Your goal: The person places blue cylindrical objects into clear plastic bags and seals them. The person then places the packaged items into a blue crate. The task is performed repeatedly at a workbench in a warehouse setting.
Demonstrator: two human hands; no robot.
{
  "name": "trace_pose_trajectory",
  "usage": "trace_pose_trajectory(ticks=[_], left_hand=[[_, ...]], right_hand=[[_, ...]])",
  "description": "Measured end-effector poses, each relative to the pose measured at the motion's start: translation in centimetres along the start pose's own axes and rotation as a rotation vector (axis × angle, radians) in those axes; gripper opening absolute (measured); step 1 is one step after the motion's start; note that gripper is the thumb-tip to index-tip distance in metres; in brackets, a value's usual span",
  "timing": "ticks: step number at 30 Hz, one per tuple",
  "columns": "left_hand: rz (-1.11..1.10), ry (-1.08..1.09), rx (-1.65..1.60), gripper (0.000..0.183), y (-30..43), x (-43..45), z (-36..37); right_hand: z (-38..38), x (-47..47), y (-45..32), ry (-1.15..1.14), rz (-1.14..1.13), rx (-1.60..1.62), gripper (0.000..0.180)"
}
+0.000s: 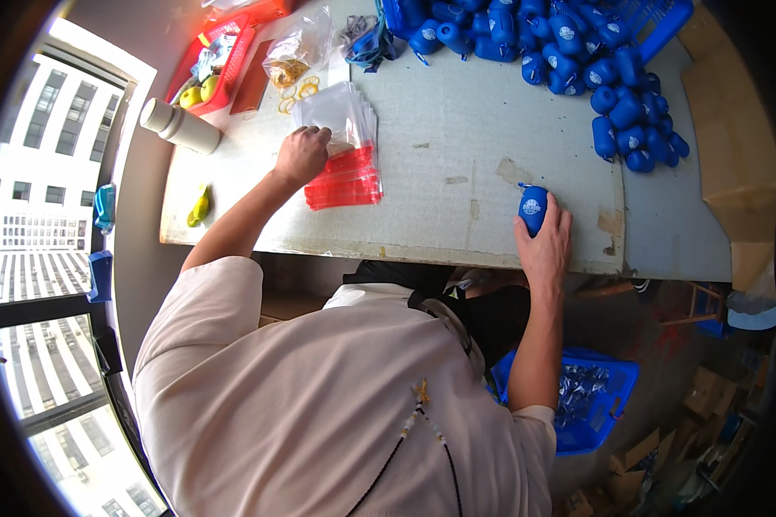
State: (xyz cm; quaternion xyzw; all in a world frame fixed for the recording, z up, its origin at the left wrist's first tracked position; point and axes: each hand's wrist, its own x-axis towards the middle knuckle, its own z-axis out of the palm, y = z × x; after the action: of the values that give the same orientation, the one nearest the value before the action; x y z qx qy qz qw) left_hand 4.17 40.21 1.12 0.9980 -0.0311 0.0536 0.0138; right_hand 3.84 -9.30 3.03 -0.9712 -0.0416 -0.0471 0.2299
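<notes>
My left hand (304,154), its fingers curled, rests at the left edge of a stack of clear plastic bags (343,116) with red lower ends (346,181). Whether it pinches a bag cannot be seen. Near the table's front edge on the right, my right hand (546,236) is closed around a small blue pouch or case (533,208) with a white printed emblem and a loop at its top. A large heap of similar blue cases (566,58) lies at the back right of the table (433,220).
A white bottle (181,126), a red basket (233,71) with green fruit, a bag of rubber bands (294,58) and a yellow-green item (199,208) are at the left. Cardboard (731,123) borders the right side. Below the table stands a blue crate (598,407).
</notes>
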Motion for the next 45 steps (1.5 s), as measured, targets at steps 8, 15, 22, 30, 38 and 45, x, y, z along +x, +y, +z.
trace_pose_trajectory(ticks=[8, 15, 22, 30, 38, 45], left_hand=[[-0.062, 0.266, -0.13, 0.022, 0.3, 2.2, -1.0], [0.214, 0.224, -0.353, 0.03, 14.8, 5.2, -2.0], [0.58, 0.089, -0.328, 0.021, 26.9, 4.9, 2.4], [0.571, -0.052, -0.373, 0.015, 26.8, 6.3, 1.1], [0.657, 0.174, -0.382, 0.014, 27.7, 5.8, -1.3], [0.74, 0.168, -0.339, 0.021, 28.5, 5.4, -1.4]], right_hand=[[0.5, 0.0, 0.9, -0.01, 0.07, 0.039, 0.072], [0.7, -1.1, 3.6, -0.066, 0.3, 1.461, 0.058], [-1.2, -3.4, 2.2, -0.106, 0.194, 1.191, 0.067], [1.4, -3.8, 0.6, 0.199, -0.362, 0.333, 0.064], [2.1, -4.1, 0.6, 0.171, -0.304, 0.112, 0.062], [2.6, -3.3, -0.4, 0.216, -0.067, 0.15, 0.072]])
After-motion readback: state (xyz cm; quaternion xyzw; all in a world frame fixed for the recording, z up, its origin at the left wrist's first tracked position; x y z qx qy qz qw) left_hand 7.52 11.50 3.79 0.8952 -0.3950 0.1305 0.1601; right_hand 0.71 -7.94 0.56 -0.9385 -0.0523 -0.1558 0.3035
